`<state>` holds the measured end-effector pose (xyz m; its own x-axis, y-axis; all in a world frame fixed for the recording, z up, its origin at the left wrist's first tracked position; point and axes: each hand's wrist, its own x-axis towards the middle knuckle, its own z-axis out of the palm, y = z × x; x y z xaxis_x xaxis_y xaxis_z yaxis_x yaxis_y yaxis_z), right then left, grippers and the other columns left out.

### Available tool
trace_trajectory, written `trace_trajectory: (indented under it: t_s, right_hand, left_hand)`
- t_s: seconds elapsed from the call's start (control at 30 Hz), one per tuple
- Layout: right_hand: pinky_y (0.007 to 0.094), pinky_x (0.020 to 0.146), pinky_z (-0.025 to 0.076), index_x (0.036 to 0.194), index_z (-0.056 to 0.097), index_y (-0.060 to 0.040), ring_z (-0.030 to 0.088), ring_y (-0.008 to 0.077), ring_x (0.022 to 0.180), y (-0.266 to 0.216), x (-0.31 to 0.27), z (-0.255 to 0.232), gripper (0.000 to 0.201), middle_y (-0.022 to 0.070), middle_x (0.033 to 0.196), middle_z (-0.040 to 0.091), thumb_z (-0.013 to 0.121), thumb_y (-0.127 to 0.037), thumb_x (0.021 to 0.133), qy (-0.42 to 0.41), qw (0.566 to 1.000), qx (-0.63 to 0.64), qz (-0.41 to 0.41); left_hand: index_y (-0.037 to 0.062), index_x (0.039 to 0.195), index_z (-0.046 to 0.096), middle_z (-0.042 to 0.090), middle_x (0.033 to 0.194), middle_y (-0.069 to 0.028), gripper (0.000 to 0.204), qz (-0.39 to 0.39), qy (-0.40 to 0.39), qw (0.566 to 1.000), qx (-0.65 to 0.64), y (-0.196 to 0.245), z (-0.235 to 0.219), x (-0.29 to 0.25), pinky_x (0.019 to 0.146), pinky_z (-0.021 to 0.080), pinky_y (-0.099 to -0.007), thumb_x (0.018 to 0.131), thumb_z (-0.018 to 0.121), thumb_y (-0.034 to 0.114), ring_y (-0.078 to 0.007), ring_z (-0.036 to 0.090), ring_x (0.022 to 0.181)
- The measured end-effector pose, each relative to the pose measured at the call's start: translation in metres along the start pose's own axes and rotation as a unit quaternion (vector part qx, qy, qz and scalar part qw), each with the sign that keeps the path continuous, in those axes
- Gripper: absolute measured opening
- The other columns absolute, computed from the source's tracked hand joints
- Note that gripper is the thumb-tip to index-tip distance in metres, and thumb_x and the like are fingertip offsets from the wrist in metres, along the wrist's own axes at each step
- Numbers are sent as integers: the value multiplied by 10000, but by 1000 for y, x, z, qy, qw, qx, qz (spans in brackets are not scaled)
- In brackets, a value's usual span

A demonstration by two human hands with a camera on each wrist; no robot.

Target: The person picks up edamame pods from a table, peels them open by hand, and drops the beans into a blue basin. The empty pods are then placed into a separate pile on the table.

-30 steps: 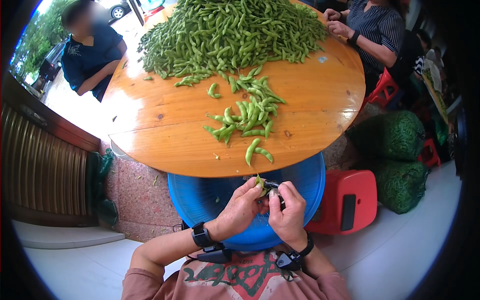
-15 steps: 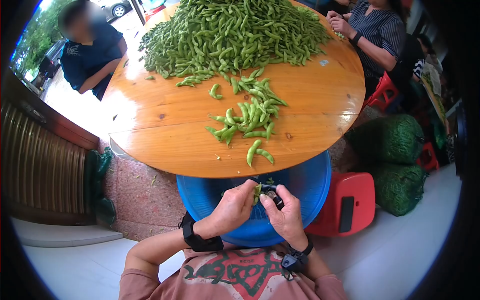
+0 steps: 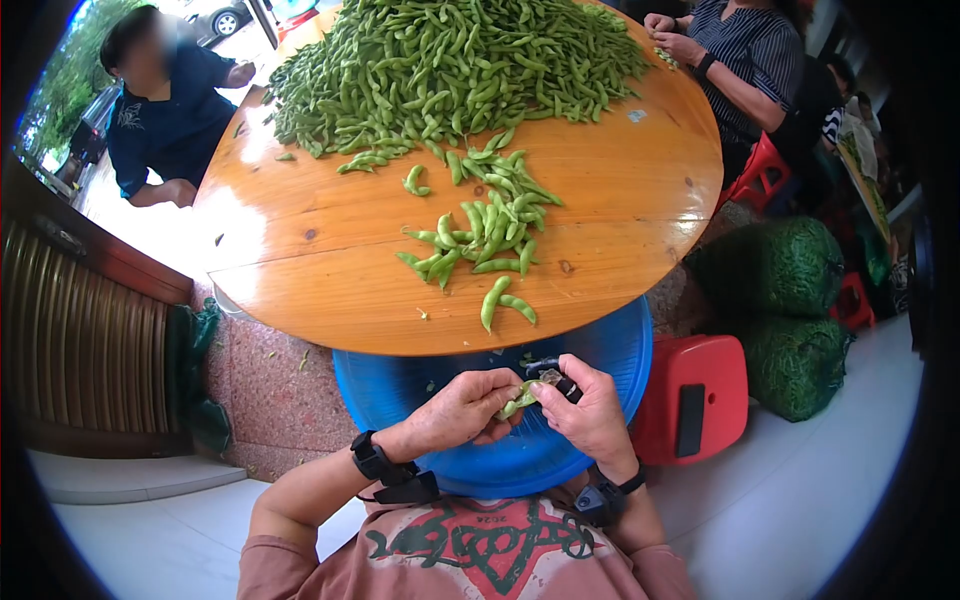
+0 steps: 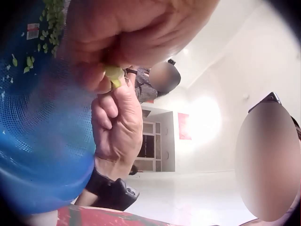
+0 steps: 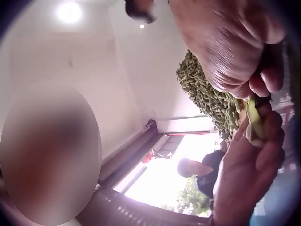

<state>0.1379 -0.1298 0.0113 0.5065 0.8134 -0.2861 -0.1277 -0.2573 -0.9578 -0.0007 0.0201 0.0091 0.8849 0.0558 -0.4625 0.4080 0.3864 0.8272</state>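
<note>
1. My left hand pinches one end of a green pod; my right hand pinches the other, thumb pressed close, no gap left.
2. The pod sits between both grips, above the blue basin; loose pods lie beyond them on the table.
3. I take this for shelling; the pod looks partly split.
4. Next calls for a steady left grip and a light right-thumb push.

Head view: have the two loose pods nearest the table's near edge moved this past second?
No. The two loose pods lie as before against the dark knot in the tabletop: left of it and lower in the frame.
</note>
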Motion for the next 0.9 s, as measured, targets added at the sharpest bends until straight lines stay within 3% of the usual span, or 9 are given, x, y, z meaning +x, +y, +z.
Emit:
trace_trajectory:
  t_s: [0.17,0.23,0.33,0.4,0.57,0.63,0.73,0.83,0.9]
  right_hand:
    - [362,602,485,903,587,-3,608,250,621,5,6,9,153,149,744,628,707,-98,899,75,958,-205,-187]
    - [321,598,490,886,596,6,587,119,640,7,7,9,143,122,748,639,715,-73,882,77,955,-203,-201]
    - [301,588,485,917,588,6,573,99,643,3,4,9,159,87,748,638,718,-81,892,70,968,-186,-156]
    - [295,582,483,942,582,8,567,91,644,2,5,8,176,71,752,640,722,-89,895,53,976,-165,-129]
    - [280,568,479,998,569,5,550,66,656,14,7,4,209,22,752,630,721,-108,909,5,993,-100,-65]
    - [350,603,493,927,550,1,654,240,667,15,8,2,209,163,774,646,720,-107,870,14,995,-75,-68]
    - [377,610,515,948,556,2,668,304,689,9,7,5,174,165,785,630,686,-37,838,85,966,-169,-178]
    - [411,617,534,963,566,-3,661,364,710,4,6,12,188,165,802,614,667,4,804,114,926,-255,-253]
    - [424,616,537,970,572,-7,659,377,716,4,5,13,194,164,809,610,664,7,800,100,924,-262,-260]
  left_hand:
    - [6,1043,579,565,806,-4,232,29,0,999,18,-16,-8,6,543,438,-230,1089,459,199,-71,524,639]
    - [6,1037,582,564,784,-1,227,28,0,999,16,-18,-8,6,534,447,-228,1086,464,194,-68,527,626]
    - [-8,1057,589,576,805,-10,187,67,27,997,9,-14,-7,4,555,438,-226,1073,498,154,-69,528,652]
    - [-15,1054,589,575,771,-9,143,90,118,982,113,-7,2,2,546,438,-227,1059,515,107,-68,529,630]
    - [-19,1052,587,572,751,-9,136,125,139,976,111,-5,10,7,527,434,-230,1056,519,100,-66,530,616]
    - [-18,1049,588,571,746,-10,142,120,142,977,103,-4,10,10,523,433,-233,1057,520,106,-65,531,619]
    - [-7,1055,589,572,741,-17,154,72,142,985,71,-7,7,16,526,427,-236,1063,515,128,-62,512,618]
    - [-3,1061,593,603,742,-63,194,38,99,974,202,-11,0,17,555,469,-297,1063,511,173,-115,554,612]
    - [1,1033,552,574,734,-79,229,103,91,970,203,-13,3,16,578,457,-330,1076,488,216,-147,522,621]
